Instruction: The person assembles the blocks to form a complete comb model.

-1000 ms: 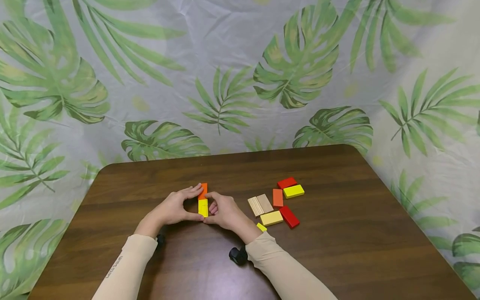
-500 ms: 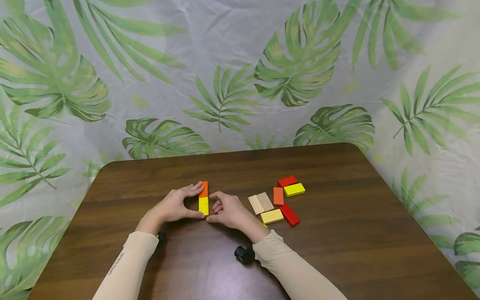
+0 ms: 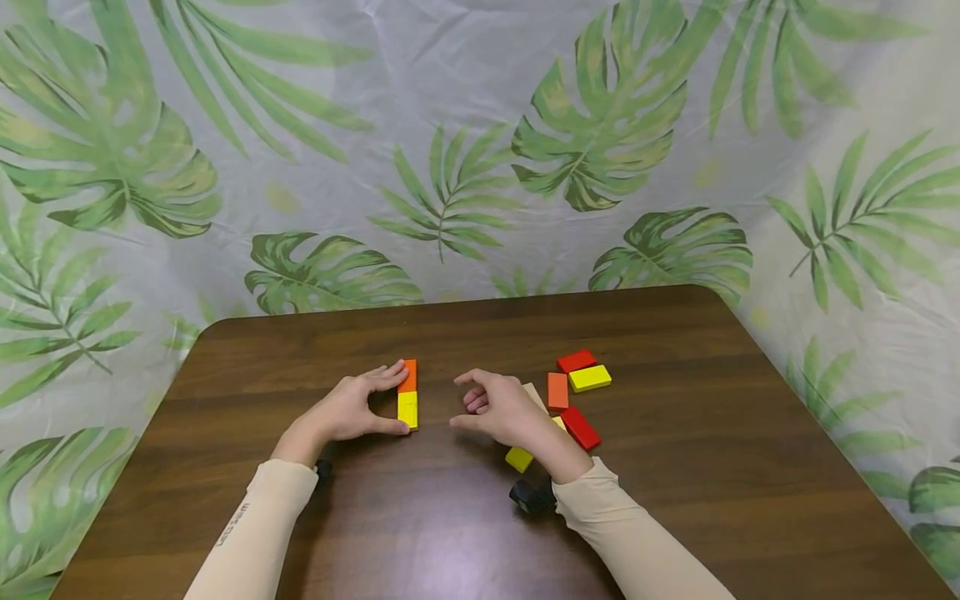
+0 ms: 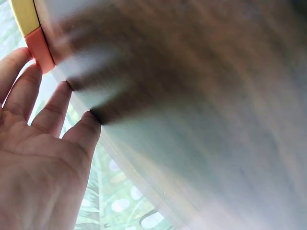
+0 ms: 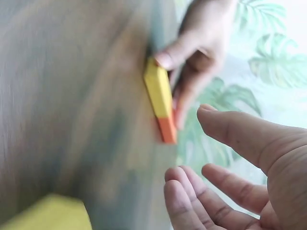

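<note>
An orange block [image 3: 407,377] and a yellow block [image 3: 407,410] lie end to end in a line on the table, left of its middle. My left hand [image 3: 347,408] is spread along their left side. Its thumb touches the near end of the yellow block, and fingertips rest against the orange block [image 4: 41,50]. The other fingers are nearly straight, tips down by the tabletop. My right hand [image 3: 506,410] is apart from the pair, over the table to their right. Its thumb and index finger are spread, the rest are loosely bent, and it holds nothing.
Past my right hand lie loose blocks: a red block [image 3: 577,361], a yellow one [image 3: 590,378], an orange one [image 3: 557,391], another red one [image 3: 581,427], and a yellow one [image 3: 519,458]. Pale wooden blocks are partly hidden behind that hand. Leaf-print cloth [image 3: 450,167] hangs behind the table.
My right hand has let go of the two lined-up blocks and moved right, toward the loose blocks. My left hand has stayed at the pair.
</note>
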Available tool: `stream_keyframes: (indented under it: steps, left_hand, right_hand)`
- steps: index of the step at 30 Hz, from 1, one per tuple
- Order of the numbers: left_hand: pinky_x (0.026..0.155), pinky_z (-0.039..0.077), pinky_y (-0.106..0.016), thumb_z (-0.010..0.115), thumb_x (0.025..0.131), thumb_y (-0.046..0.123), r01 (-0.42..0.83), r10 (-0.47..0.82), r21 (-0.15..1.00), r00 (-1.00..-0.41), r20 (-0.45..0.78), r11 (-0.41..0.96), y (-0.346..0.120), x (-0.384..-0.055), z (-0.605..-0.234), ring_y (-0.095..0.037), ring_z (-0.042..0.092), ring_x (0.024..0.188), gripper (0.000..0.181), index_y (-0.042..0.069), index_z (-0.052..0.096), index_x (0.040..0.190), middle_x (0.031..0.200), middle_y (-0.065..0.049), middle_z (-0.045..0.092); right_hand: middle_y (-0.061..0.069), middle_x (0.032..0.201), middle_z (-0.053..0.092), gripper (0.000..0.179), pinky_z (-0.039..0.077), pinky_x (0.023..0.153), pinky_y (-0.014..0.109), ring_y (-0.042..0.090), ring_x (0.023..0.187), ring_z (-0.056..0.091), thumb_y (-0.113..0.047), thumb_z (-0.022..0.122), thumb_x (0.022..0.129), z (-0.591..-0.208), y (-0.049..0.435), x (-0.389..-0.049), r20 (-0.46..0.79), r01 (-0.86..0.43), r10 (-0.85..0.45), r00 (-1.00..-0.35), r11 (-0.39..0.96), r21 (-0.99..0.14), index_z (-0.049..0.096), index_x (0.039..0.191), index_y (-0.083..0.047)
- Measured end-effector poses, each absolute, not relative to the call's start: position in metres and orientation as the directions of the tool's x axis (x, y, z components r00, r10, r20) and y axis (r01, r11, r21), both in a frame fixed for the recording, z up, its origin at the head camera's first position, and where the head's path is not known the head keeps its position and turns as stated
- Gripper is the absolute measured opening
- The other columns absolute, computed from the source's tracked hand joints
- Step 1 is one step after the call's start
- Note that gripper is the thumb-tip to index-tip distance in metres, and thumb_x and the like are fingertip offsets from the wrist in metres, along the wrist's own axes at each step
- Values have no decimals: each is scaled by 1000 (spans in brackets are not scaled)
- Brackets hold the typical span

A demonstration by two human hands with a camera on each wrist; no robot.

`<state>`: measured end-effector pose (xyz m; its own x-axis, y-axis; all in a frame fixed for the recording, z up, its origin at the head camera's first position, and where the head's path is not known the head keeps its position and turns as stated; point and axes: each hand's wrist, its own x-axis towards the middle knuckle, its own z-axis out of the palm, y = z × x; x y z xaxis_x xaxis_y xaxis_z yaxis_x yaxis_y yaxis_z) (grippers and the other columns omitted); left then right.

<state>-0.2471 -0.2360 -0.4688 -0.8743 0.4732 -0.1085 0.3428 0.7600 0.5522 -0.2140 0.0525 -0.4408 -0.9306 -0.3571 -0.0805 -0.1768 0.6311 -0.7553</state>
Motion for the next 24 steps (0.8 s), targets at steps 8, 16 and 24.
stream_keyframes:
  steps: [8, 16, 24]
  left_hand:
    - [127, 31, -68, 90, 86, 48, 364, 485, 536, -869, -100, 762, -236, -245, -467, -42, 32, 162, 97, 13, 45, 164, 175, -8, 34]
    - [127, 31, -69, 89, 86, 48, 358, 482, 540, -870, -104, 762, -233, -246, -467, -42, 31, 162, 95, 13, 46, 164, 176, -7, 34]
    - [127, 30, -70, 89, 86, 48, 352, 476, 536, -873, -109, 767, -234, -245, -467, -42, 31, 163, 95, 14, 46, 164, 176, -7, 33]
  right_hand:
    - [11, 115, 74, 59, 63, 97, 38, 23, 104, 73, -22, 87, 92, -422, 101, -218, -51, -145, -296, -954, 603, -784, 64, 144, -5]
    - [18, 120, 73, 54, 61, 100, 46, 32, 109, 70, -24, 83, 96, -421, 155, -227, 25, -129, -167, -986, 649, -750, 65, 142, -2]
    - [27, 138, 67, 59, 57, 104, 55, 43, 125, 63, -29, 77, 100, -431, 198, -232, -24, 4, -17, -1000, 729, -684, 58, 147, 1]
